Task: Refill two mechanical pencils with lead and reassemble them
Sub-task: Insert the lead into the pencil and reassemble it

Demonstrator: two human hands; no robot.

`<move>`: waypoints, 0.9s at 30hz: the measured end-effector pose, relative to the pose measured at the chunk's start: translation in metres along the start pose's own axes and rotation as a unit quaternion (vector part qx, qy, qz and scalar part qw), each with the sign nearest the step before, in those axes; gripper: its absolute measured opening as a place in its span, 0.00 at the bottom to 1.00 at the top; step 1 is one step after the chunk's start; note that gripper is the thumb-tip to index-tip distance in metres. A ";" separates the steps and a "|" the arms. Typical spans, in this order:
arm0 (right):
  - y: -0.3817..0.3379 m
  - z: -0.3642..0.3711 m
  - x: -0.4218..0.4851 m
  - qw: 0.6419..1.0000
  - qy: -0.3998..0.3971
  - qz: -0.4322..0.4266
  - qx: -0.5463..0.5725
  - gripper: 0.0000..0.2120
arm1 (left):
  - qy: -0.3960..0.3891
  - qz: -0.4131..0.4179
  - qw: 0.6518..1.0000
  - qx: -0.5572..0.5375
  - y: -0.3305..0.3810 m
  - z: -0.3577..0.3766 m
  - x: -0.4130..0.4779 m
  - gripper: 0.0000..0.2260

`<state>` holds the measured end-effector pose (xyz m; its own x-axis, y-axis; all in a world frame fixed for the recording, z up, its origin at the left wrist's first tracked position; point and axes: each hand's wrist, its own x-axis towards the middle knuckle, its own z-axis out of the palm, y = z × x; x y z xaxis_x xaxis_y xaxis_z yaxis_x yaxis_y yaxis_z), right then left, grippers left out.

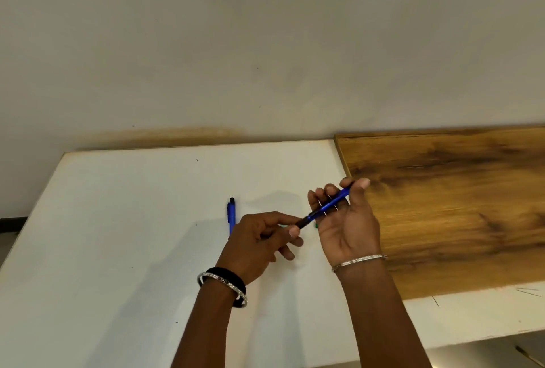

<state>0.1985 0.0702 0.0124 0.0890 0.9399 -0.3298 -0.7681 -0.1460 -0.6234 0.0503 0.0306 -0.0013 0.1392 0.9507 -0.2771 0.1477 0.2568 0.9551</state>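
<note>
Pencil (pixel 328 205) in left hand (pixel 259 239), right hand (pixel 349 227)

Left hand (pixel 259 239): lower centre of frame, back turned up, thumb and forefinger pinching the dark tip of a blue pencil (pixel 328 205), remaining fingers curled beneath. Right hand (pixel 349 226): just right of it, palm turned toward the person, fingers curled round the pencil's far end. Both forearms: bare, rising from the bottom edge, converging slightly.
</note>
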 end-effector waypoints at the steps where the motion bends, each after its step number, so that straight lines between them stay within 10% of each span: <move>1: -0.003 -0.002 0.000 0.999 0.002 0.020 0.049 0.18 | -0.024 -0.001 1.000 -0.013 0.000 0.001 -0.001 0.07; 8: -0.019 -0.019 0.000 0.976 -0.035 0.071 0.203 0.23 | -0.168 0.002 0.981 -0.094 0.006 0.002 -0.008 0.16; 27: -0.023 -0.013 0.000 0.975 -0.062 0.058 0.206 0.16 | -0.222 0.036 0.960 -0.166 0.003 -0.008 -0.010 0.17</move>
<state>0.2244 0.0694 0.0176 -0.0712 0.9581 -0.2775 -0.9600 -0.1414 -0.2417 0.0417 0.0231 0.0050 0.5512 0.8195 -0.1568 -0.1871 0.3045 0.9339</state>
